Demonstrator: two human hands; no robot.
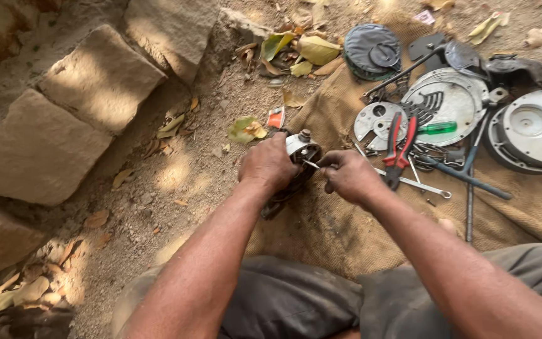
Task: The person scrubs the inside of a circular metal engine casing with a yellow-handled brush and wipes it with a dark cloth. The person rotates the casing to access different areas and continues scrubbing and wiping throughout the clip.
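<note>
Burlap sacking (346,238) on dusty ground carries the lot: my left hand (268,164) is clamped over a small motor (299,150) with a metal cap, holding it at the sack's left edge, while my right hand (348,176) pinches a thin metal tool (310,164) whose tip touches the motor. Just right of my right hand lie red-handled pliers (399,150) and a spanner (418,185); further off are round metal covers (446,103), a green-handled screwdriver (437,128) and a dark domed cover (371,50). Stone blocks (95,81) and dry leaves (302,50) sit to the left.
</note>
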